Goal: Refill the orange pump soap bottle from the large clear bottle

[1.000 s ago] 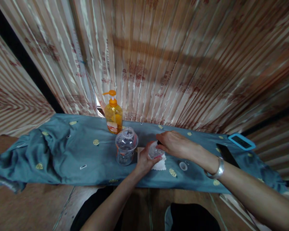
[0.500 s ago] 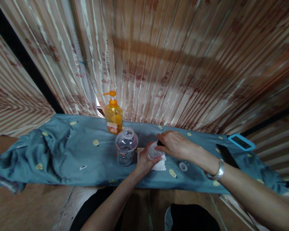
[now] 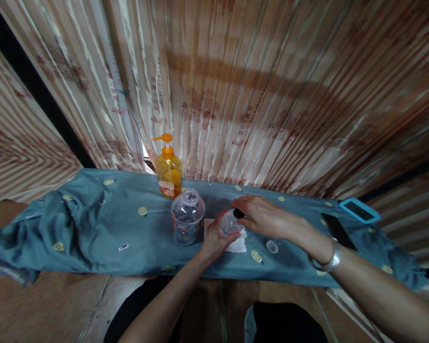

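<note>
My left hand [image 3: 214, 237] is wrapped around a small clear plastic container [image 3: 229, 223], which it holds tilted above a white scalloped-edge cloth [image 3: 238, 245]. My right hand [image 3: 259, 213] pinches a small black object [image 3: 239, 213] against the upper right side of the container; its exact kind is hard to make out. Left of my hands stands a larger clear plastic tub [image 3: 186, 227], with a smaller clear cup [image 3: 190, 197] on top of it. A small round translucent cap [image 3: 272, 246] lies on the blue tablecloth, below my right forearm.
An amber pump bottle [image 3: 169, 174] with an orange pump stands at the back, near the draped curtain [image 3: 214, 109]. Toward the right end of the blue patterned tablecloth [image 3: 103, 224] lie a dark phone-like slab [image 3: 338, 230] and a blue-framed device [image 3: 359, 210].
My right hand has shifted very slightly to the right, and more of the black object shows. The left hand keeps its grip on the container; the other things stay put.
</note>
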Tool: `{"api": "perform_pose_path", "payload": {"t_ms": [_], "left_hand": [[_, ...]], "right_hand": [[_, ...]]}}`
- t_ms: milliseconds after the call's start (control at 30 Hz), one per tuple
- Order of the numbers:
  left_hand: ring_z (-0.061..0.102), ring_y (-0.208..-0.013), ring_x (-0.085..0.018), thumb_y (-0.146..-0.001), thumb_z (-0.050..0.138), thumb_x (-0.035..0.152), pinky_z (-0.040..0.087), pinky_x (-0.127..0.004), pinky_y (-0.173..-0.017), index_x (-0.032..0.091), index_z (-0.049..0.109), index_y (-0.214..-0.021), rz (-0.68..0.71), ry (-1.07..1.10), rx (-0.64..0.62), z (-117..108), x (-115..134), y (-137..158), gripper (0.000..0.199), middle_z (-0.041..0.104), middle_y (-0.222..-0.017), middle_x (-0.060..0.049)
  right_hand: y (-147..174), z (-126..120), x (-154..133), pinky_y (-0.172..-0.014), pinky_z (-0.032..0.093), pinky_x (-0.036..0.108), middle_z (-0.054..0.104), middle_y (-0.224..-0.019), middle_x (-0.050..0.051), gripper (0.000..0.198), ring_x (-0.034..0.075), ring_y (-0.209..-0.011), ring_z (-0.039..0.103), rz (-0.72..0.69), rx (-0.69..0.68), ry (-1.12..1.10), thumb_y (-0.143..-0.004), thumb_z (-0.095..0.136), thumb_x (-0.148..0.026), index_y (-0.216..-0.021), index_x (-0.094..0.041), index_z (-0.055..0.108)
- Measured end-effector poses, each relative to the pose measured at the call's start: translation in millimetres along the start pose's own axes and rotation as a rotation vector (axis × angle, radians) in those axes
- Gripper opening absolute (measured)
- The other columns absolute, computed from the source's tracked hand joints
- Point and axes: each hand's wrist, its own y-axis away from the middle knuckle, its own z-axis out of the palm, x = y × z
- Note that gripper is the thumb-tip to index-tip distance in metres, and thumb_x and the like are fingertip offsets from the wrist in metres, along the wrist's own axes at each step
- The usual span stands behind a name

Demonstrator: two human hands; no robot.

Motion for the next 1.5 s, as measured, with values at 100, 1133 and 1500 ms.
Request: {"api": "perform_pose_path", "payload": {"t_ms": [100,1133,1500], "left_hand": [[0.071,-0.106,-0.027,-0.068,0.085,0.022,0.057,-0.040,-0.096,0.021,0.059,-0.128,0.000,-0.009,0.008,0.2,0.1,-0.3,0.065,0.075,-0.117,-0.005],[0.072,-0.106,-0.026,-0.067,0.084,0.021,0.058,-0.041,-0.095,0.021,0.060,-0.127,0.004,-0.017,0.026,0.5,0.2,-0.3,0.064,0.076,-0.117,-0.004],[0.071,-0.106,-0.026,-0.070,0.082,0.023,0.057,-0.040,-0.096,0.021,0.061,-0.124,0.022,0.001,0.028,-0.1,1.3,2.2,0.059,0.076,-0.115,-0.003]], "right_hand": [[0.6,-1.2,-2.2,-0.080,0.043,0.035,0.071,-0.102,0.014,0.024,0.030,-0.103,0.069,0.046,-0.009,0.021,-0.099,0.052,-0.027,-0.111,-0.010,0.064],[6.0,1.7,0.0,-0.075,0.035,0.033,0.071,-0.103,0.012,0.021,0.027,-0.101,0.068,0.050,0.020,0.015,-0.100,0.052,-0.028,-0.110,-0.012,0.060],[3.4,-0.1,-7.1,-0.068,0.024,0.034,0.073,-0.096,0.021,0.025,0.032,-0.092,0.070,0.088,0.037,-0.025,-0.100,0.051,-0.029,-0.106,-0.007,0.061]]}}
